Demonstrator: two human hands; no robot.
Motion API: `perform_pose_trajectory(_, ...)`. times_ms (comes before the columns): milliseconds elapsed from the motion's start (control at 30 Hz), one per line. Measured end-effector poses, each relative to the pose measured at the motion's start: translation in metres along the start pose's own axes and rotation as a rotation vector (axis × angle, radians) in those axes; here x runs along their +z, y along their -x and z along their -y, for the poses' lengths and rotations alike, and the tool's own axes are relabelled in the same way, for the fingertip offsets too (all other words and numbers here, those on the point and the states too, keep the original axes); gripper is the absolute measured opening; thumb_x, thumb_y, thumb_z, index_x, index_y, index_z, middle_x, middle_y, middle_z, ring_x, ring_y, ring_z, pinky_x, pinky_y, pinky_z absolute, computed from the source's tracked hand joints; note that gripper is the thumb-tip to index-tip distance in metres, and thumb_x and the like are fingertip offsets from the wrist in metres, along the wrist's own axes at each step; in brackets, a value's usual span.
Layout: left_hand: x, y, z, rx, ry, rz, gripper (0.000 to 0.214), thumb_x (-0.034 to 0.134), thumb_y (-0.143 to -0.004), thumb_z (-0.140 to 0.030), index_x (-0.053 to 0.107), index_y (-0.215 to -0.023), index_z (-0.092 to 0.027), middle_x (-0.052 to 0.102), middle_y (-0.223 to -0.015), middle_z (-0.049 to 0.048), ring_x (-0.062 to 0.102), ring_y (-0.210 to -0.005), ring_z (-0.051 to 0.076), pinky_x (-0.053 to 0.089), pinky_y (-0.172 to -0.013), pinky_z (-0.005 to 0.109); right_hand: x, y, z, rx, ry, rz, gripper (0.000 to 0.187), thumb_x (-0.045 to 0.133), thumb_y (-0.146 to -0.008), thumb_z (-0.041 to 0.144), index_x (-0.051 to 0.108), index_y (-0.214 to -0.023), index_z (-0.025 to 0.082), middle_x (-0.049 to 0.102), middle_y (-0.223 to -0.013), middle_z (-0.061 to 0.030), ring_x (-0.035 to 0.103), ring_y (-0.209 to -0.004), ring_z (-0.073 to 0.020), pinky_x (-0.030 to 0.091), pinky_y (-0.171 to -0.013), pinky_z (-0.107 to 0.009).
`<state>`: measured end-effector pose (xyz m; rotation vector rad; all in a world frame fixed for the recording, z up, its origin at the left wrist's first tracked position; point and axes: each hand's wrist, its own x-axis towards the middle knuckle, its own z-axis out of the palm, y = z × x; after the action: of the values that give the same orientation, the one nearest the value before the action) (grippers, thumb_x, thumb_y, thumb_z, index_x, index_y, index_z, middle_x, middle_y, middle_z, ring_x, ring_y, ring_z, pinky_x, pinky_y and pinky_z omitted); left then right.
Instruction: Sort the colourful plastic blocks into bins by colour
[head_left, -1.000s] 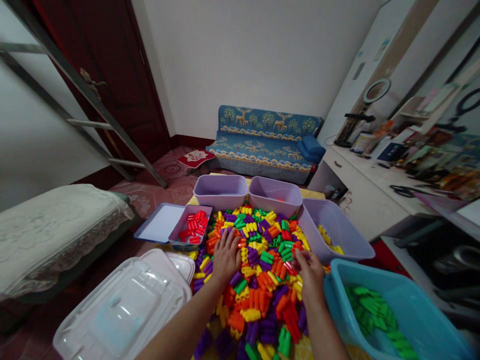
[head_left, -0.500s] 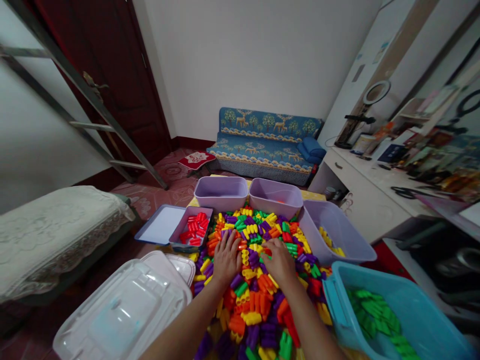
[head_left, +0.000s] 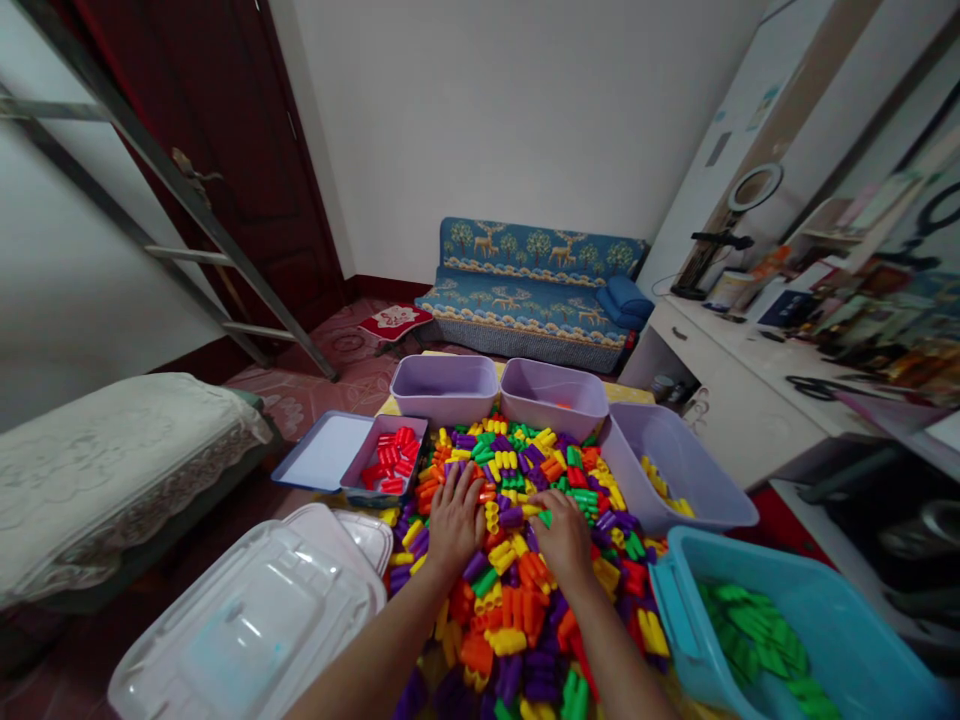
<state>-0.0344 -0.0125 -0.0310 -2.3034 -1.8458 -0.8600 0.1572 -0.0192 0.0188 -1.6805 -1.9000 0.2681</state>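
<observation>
A wide heap of plastic toy blocks (head_left: 517, 605) in red, orange, yellow, green and purple covers the table in front of me; the pieces look like joined tubes. My left hand (head_left: 456, 520) lies palm down on the heap's left middle, fingers stretched and slightly apart. Across from it, my right hand (head_left: 562, 535) is bent inward with its fingers curled. A green block (head_left: 545, 518) shows between its thumb and fingers, the rest of it covered by the hand. Between both hands lie a purple block (head_left: 511, 517) and several yellow ones.
Behind the heap stand a left lilac bin (head_left: 444, 400), a middle lilac bin (head_left: 555, 415) and a right lilac bin (head_left: 709, 490) with yellow blocks. A blue tub (head_left: 847, 590) holds green blocks. At left are an open tin (head_left: 360, 490) with red blocks and a clear lid (head_left: 247, 620).
My right hand has shifted slightly right and toward me, the green piece showing more at its fingers. Blocks between the hands have been stirred. My left hand stays nearly still.
</observation>
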Motion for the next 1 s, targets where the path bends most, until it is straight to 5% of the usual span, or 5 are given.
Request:
perform_pose_trajectory(267,0.001,0.0,0.0,-0.004,-0.008,-0.003,0.044,0.05,-0.086,-0.024,0.057,-0.129,-0.024,0.04,-0.151,0.0029,0.028,-0.143,0.028,0.035,-0.108,0.044,-0.026,-0.006,-0.023,0.117,-0.201,-0.038,0.022,0.052,-0.08,0.031,0.066,-0.094,0.022,0.069,-0.094,-0.0056,0.063,-0.091,-0.0232,0.046,-0.083,-0.036)
perform_pose_trajectory(500,-0.003,0.0,0.002,0.025,-0.009,0.019,0.049,0.052,-0.089,-0.038,0.049,-0.138,-0.033,0.036,-0.153,0.0014,0.027,-0.143,0.029,0.037,-0.106,0.045,-0.002,0.002,-0.008,0.335,-0.722,0.128,0.034,0.055,-0.075,0.053,0.057,-0.088,0.022,0.068,-0.073,-0.0019,0.062,-0.062,-0.019,0.045,-0.052,-0.027)
perform_pose_trajectory(733,-0.006,-0.014,-0.002,-0.151,0.288,0.046,0.03,0.046,-0.093,-0.039,0.069,-0.113,-0.034,0.052,-0.141,0.0005,0.033,-0.139,0.027,0.035,-0.108,0.05,0.023,0.006,0.015,0.202,-0.616,0.063,0.025,0.055,-0.077,0.039,0.064,-0.093,0.022,0.072,-0.093,-0.0072,0.068,-0.085,-0.0236,0.053,-0.075,-0.035)
perform_pose_trajectory(900,0.0,-0.027,0.002,-0.199,0.527,-0.019,0.023,0.063,-0.081,-0.043,0.071,-0.088,-0.024,0.067,-0.118,0.0054,0.046,-0.128,0.029,0.039,-0.106,0.051,0.025,0.008,0.016,0.183,-0.59,0.098,0.023,0.057,-0.076,0.036,0.066,-0.093,0.023,0.073,-0.093,-0.0061,0.068,-0.087,-0.024,0.053,-0.077,-0.035)
perform_pose_trajectory(1000,0.003,-0.03,0.008,-0.224,0.589,-0.054,0.024,0.059,-0.084,-0.042,0.068,-0.09,-0.021,0.068,-0.114,0.0075,0.057,-0.115,0.026,0.044,-0.1,0.046,0.02,0.011,0.014,0.228,-0.653,0.078,0.023,0.06,-0.074,0.041,0.065,-0.087,0.022,0.072,-0.086,-0.0056,0.068,-0.082,-0.0239,0.053,-0.071,-0.034)
